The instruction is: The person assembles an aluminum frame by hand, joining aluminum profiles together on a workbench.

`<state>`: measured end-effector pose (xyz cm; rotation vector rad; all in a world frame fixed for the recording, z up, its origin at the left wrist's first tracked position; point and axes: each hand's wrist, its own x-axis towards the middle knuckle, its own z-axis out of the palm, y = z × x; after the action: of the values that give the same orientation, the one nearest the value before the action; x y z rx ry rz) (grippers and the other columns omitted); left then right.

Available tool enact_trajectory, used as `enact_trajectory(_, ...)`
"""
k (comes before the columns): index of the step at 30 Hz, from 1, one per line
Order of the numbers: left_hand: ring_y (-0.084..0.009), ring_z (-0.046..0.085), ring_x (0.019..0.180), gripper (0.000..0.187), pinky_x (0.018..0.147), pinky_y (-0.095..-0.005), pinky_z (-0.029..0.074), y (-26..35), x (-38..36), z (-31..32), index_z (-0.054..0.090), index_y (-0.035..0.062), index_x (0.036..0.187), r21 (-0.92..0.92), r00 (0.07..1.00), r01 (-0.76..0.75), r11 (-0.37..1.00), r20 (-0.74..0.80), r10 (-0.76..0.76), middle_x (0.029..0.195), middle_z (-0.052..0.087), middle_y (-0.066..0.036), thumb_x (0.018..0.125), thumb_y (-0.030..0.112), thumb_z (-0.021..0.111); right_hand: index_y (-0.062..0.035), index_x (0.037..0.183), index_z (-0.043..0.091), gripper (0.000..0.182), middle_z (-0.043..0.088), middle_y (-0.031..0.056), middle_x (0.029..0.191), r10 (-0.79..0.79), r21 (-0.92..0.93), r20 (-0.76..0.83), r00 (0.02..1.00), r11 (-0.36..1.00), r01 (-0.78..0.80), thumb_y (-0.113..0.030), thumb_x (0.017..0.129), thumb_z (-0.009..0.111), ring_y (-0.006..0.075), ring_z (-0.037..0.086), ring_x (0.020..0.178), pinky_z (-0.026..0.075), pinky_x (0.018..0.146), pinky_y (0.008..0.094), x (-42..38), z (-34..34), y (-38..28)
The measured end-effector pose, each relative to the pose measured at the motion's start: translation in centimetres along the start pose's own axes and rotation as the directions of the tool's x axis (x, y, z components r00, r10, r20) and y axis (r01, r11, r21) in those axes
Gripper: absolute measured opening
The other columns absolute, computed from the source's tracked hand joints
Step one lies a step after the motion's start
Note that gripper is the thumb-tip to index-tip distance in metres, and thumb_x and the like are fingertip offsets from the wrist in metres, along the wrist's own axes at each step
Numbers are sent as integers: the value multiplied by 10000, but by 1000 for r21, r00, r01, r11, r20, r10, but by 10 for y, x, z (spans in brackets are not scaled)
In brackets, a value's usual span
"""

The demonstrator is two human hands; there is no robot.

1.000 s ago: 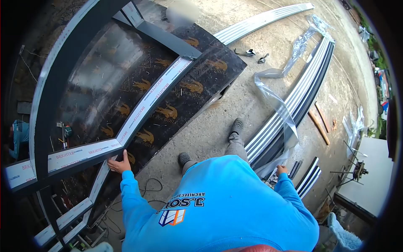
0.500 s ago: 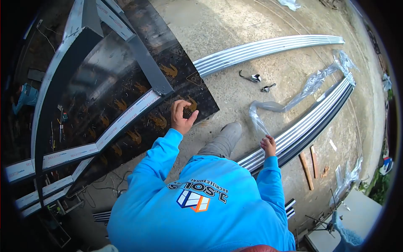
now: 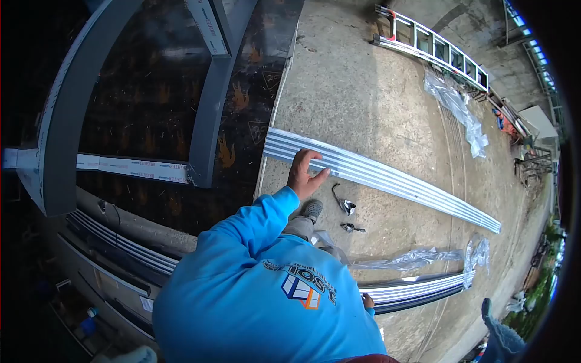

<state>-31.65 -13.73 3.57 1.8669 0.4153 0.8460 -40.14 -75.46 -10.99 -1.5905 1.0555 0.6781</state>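
My left hand (image 3: 308, 173) is raised in front of me, fingers curved and apart with nothing between them. Behind it a bundle of long grey-and-white striped profiles (image 3: 387, 175) lies on the concrete floor. Low beside my body, my right hand (image 3: 368, 300) shows only in small part, at the near end of a second striped bundle (image 3: 417, 292); its fingers are mostly hidden by my sleeve. Crumpled clear plastic wrap (image 3: 411, 260) lies along that bundle. Two small dark and silvery crumpled pieces (image 3: 346, 207) rest on the floor between the bundles.
At the left, a dark sheet-topped table (image 3: 236, 121) bears a large grey frame (image 3: 209, 121) with printed film. A ladder (image 3: 433, 45) lies at the upper right, near more plastic (image 3: 457, 109). More long profiles (image 3: 127, 245) are at the lower left.
The view has turned and moved, bringing the ladder into sight. My left hand now appears over the first bundle rather than the table edge. My right hand has become mostly hidden.
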Motion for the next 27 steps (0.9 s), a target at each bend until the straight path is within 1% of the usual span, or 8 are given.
enact_trajectory(6,-285,531,908,425,789,-382,433,-45,112,-51,497,43,1021,269,990,-19,963,-132,56,948,540,-117,703,135,764,-68,1226,473,421,591,143,1131,170,35,115,979,984,-175,-302,876,473,264,579,810,429,573,367,175,-23,-39)
enact_trajectory(8,-308,525,926,467,794,-407,431,-73,138,-75,484,43,1036,275,965,118,954,-259,-44,974,528,-133,691,160,776,-49,1172,547,406,632,126,988,77,-264,159,984,964,-33,-279,842,488,246,591,786,441,586,357,138,71,-131)
enact_trajectory(12,-340,471,1055,616,864,-466,410,-118,189,-136,452,40,1104,421,863,352,836,-493,-115,1113,478,-168,662,274,810,-48,1082,563,292,629,97,867,-193,-423,378,906,834,354,-189,828,591,217,600,683,478,550,341,99,245,-310)
enact_trajectory(14,-384,430,1136,764,932,-502,380,-140,218,-165,409,37,1213,458,794,440,772,-601,-97,1196,447,-205,634,317,821,-52,1140,530,356,620,90,922,-228,-378,431,873,833,403,-184,819,609,212,606,724,492,607,341,73,330,-404)
enact_trajectory(18,-412,334,1270,1046,1043,-494,315,-177,282,-197,290,14,1363,420,656,680,601,-715,-243,1338,374,-235,575,434,835,-67,1196,523,397,619,64,990,-415,-216,666,620,688,693,-234,840,575,174,604,855,484,749,312,16,526,-579)
enact_trajectory(22,-377,487,1150,957,983,-520,361,-210,313,-190,383,27,1286,363,544,809,461,-759,-357,1243,505,-195,553,446,836,-93,1188,533,367,613,48,1025,-287,28,946,151,537,843,-225,853,607,161,600,899,475,798,304,-52,815,-699)
enact_trajectory(24,-349,579,1003,750,877,-460,449,-208,318,-191,527,61,1164,403,620,689,602,-758,-203,1077,626,-155,566,385,844,-80,1196,525,391,606,37,1019,-182,118,982,-51,382,917,-186,836,638,143,587,911,459,817,291,-110,965,-725)
enact_trajectory(27,-339,593,1009,587,885,-431,455,-221,310,-194,639,56,1047,407,613,763,503,-702,-362,1104,630,-139,617,409,823,-14,1237,457,650,596,126,1065,-78,330,943,-324,359,873,-221,707,770,201,575,1006,441,901,343,-207,1142,-729)
